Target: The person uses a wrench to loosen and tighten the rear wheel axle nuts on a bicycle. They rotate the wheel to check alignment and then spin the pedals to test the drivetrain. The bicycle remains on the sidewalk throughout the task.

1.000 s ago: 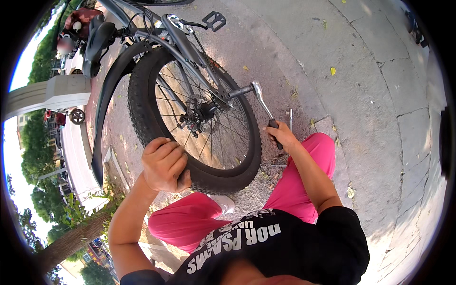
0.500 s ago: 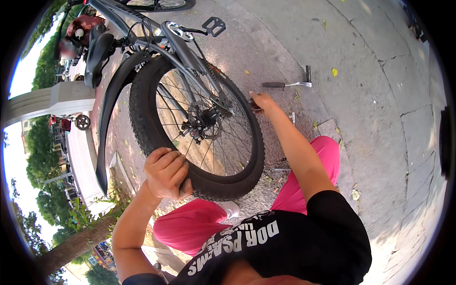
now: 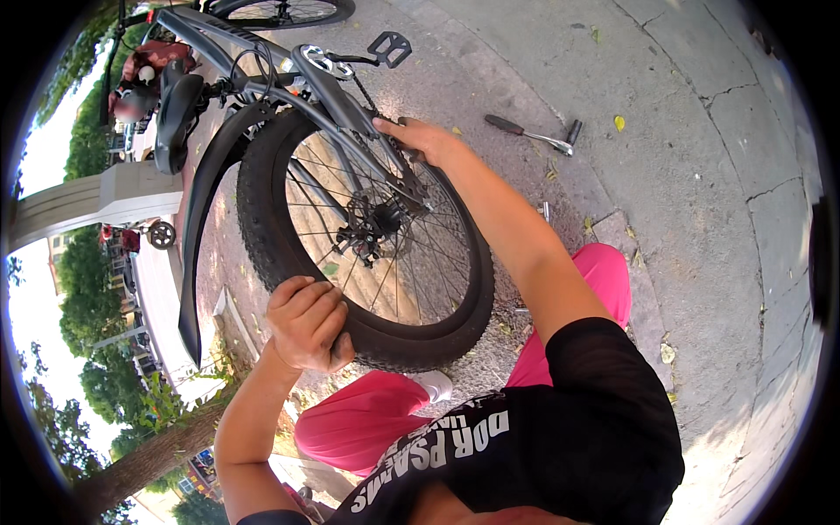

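Currently, left hand (image 3: 306, 324): gripping tire (image 3: 262, 197)
Right hand (image 3: 416, 140): reaching to bicycle frame (image 3: 337, 94), grip unclear
Ratchet (image 3: 529, 135): lying near grey pavement's (image 3: 674, 184) edge

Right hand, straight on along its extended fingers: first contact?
Probably the bike's grey chainstay, just ahead of the right hand toward the picture's upper left. Depth is unclear from this view, so existing contact can't be ruled out.

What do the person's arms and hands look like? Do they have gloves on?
No gloves: the left hand and right hand are both bare. The forearms are bare too, with no watch or bracelet that I can see. Higher up are the short black sleeves of a black T-shirt with white lettering on its front.
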Demonstrator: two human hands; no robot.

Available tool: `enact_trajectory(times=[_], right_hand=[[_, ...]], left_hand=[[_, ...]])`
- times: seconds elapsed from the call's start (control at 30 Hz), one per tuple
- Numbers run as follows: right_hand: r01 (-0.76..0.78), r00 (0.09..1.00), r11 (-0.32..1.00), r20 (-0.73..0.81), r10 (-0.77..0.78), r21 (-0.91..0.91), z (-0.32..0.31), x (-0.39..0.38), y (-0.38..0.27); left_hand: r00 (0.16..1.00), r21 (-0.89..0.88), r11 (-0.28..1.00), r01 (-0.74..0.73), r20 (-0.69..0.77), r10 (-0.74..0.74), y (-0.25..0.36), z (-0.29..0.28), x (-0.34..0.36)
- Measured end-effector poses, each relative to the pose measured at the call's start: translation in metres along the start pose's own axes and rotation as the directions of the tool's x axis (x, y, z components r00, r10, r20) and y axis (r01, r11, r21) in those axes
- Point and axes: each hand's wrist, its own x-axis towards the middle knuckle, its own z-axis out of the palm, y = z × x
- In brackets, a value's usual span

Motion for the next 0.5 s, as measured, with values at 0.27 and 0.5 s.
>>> enact_trajectory(times=[0.27,0.5], right_hand=[[0.135,0.984,0.943,-0.071,-0.164,-0.306,0.019,0.014,-0.007],[0.104,0.981,0.95,-0.128,-0.147,-0.293,0.024,0.008,-0.004]], left_hand=[[1.0,-0.01,1.0,-0.005,-0.008,0.005,0.002,-0.001,0.001],[0.999,-0.027,1.0,-0.01,-0.047,0.009,0.0,0.001,-0.001]])
